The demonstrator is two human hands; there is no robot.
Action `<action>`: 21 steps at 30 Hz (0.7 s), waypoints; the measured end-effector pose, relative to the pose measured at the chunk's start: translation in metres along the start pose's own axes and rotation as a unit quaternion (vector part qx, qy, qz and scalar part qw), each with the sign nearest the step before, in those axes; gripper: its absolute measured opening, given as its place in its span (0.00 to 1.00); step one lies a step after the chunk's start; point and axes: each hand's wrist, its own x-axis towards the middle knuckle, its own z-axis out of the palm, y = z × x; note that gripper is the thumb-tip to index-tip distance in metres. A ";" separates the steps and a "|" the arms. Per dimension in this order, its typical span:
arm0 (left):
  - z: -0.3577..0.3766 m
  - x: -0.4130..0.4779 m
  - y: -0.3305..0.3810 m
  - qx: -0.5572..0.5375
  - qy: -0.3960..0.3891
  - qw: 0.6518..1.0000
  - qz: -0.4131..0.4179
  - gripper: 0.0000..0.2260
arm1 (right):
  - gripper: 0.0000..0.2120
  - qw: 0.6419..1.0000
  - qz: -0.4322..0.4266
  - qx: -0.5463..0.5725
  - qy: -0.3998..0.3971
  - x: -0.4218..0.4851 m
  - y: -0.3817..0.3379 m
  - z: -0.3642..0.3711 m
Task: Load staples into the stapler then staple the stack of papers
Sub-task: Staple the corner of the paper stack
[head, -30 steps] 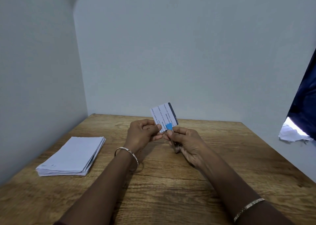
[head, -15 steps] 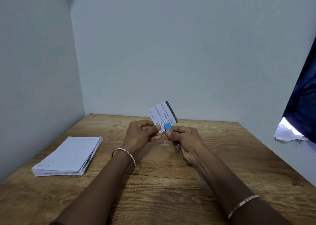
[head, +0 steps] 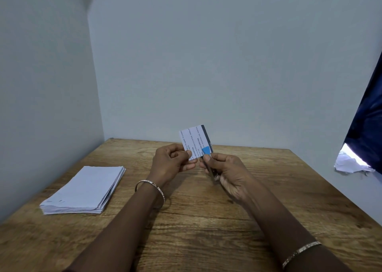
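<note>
Both hands up over the worktop, mid-air, working on a small printed card — prob. the stapler's backing card/packaging w/ instructions text, dark stripe down its far edge. Left hand: thumb and forefinger pressed together on the card's lower left corner, other fingers curled in. Right hand: fingers pinching a small blue piece at the card's lower right, w/ a slim dark/metal part running down through the palm. Could be the stapler itself, too hidden to say for sure.

Handling: card is light, thin, stiff-ish, flexes if squeezed — hold by edges as now. Blue bit looks like smooth moulded plastic, small, easy to slip; the pinch needs to sit low on it near the card. Metal part thin and hard.

Stack of papers lies well off to the left of the left-hand fingers, flat on the worktop, untouched. White sheets, soft, slightly fanned at the right edge — will slide apart if grabbed by one corner; square it up and pinch the whole thickness near a corner for stapling.

Worktop is wood-grain, matte, flat. No loose staples visible.
</note>
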 end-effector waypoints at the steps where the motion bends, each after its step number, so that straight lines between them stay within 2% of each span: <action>1: 0.000 0.000 0.000 0.000 0.001 1.000 0.000 0.07 | 0.16 1.000 0.002 0.004 0.004 0.000 0.000 -0.001; 7: 0.002 -0.001 0.001 -0.001 0.005 1.000 0.003 0.07 | 0.22 1.000 0.012 0.023 0.013 0.000 -0.002 -0.002; 21: 0.004 -0.002 0.001 0.004 -0.003 1.000 -0.002 0.06 | 0.22 0.998 0.002 0.015 0.053 0.000 -0.002 0.001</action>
